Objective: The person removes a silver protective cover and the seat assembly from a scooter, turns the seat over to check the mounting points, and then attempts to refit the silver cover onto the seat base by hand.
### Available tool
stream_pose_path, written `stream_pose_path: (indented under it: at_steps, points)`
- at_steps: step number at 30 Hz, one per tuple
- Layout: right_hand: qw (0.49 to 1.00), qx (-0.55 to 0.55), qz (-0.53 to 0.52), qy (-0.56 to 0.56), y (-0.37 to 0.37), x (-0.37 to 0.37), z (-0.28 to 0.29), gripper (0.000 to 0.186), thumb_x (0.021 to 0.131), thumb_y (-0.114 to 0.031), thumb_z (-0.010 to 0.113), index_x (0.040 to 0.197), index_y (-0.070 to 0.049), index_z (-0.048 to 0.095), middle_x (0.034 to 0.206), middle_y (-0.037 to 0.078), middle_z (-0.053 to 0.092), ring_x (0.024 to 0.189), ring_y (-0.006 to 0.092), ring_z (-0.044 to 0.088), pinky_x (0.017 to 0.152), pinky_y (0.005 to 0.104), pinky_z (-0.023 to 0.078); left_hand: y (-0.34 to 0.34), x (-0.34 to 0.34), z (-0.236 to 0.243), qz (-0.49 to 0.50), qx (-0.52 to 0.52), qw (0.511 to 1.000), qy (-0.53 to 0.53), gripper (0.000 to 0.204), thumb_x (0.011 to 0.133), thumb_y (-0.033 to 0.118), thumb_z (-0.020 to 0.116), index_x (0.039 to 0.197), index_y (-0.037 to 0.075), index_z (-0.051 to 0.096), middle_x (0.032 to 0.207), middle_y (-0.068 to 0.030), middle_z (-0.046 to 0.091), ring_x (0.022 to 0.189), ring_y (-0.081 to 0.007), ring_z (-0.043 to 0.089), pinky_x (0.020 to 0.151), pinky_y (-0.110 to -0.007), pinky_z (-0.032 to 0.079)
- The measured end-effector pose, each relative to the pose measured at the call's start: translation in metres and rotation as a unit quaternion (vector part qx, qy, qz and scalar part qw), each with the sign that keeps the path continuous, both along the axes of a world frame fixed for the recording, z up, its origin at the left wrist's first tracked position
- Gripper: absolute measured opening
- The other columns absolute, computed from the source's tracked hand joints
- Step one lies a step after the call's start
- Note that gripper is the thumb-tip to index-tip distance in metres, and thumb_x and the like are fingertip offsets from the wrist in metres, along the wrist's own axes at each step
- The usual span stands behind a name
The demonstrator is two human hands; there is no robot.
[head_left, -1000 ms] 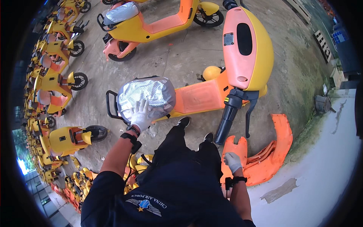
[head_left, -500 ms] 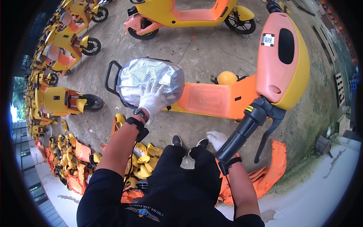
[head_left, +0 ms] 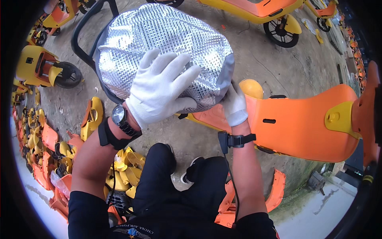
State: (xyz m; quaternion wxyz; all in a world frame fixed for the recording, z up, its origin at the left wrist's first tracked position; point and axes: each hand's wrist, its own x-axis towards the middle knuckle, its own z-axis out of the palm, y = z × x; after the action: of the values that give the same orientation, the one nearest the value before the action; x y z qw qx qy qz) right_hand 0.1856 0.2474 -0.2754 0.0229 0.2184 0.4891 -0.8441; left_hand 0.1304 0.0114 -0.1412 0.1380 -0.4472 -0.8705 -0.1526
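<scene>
A silver reflective seat cover (head_left: 159,30) with a grey edge is stretched over the seat of a yellow and orange scooter (head_left: 302,115). My left hand (head_left: 161,85), in a white glove, lies open on top of the cover with its fingers spread. At the cover's front lower edge, my right hand (head_left: 234,105), also white-gloved, closes on the grey border. Its fingertips are partly hidden beneath that edge. Behind the seat rises a black rear rack (head_left: 81,42).
A yellow round object (head_left: 251,88) sits beyond the footboard. Loose yellow and orange panels (head_left: 47,137) are heaped at left, with more orange panels (head_left: 276,191) near my right arm. Other scooters (head_left: 39,65) stand to the left and at the back.
My right hand has moved from beside the handlebar grip to the cover's front edge. The view is closer to the seat, and the handlebar has shifted to the right rim.
</scene>
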Motion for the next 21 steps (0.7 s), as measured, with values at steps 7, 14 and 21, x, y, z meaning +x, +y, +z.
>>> stream_pose_path:
  at_steps: [7,14,21]
  points:
    - [0.992,0.008,-0.019,0.124,-0.009,-0.026,-0.036,0.028,0.098,-0.021,0.054,0.115,0.002,0.052,0.077,0.004,0.057,0.061,0.0132,0.056,0.054,0.0276,0.046,-0.018,-0.007,-0.009,-0.03,-0.019,0.99,0.135,0.074,0.069,0.056,0.073,0.12,0.004,0.059,0.122,-0.0156,0.061,0.106,-0.0347,0.058,0.093,-0.045,0.043]
    - [0.99,0.046,-0.042,0.128,0.001,-0.021,-0.043,0.025,0.096,-0.024,0.058,0.092,0.0,0.059,0.07,0.005,0.059,0.051,0.0115,0.054,0.046,0.0239,0.042,-0.001,-0.005,-0.028,-0.042,0.043,0.986,0.154,0.067,0.058,0.035,0.084,0.112,0.004,0.061,0.116,-0.0122,0.063,0.099,-0.0311,0.059,0.089,-0.04,0.045]
    - [0.987,0.03,-0.003,0.16,-0.002,-0.021,-0.054,0.019,0.092,-0.019,0.058,0.086,-0.002,0.058,0.067,0.004,0.059,0.049,0.0113,0.054,0.047,0.0251,0.044,0.0,0.005,-0.021,0.002,0.022,0.99,0.139,0.067,0.057,0.027,0.082,0.116,0.004,0.059,0.121,-0.0123,0.061,0.109,-0.0345,0.055,0.096,-0.043,0.042]
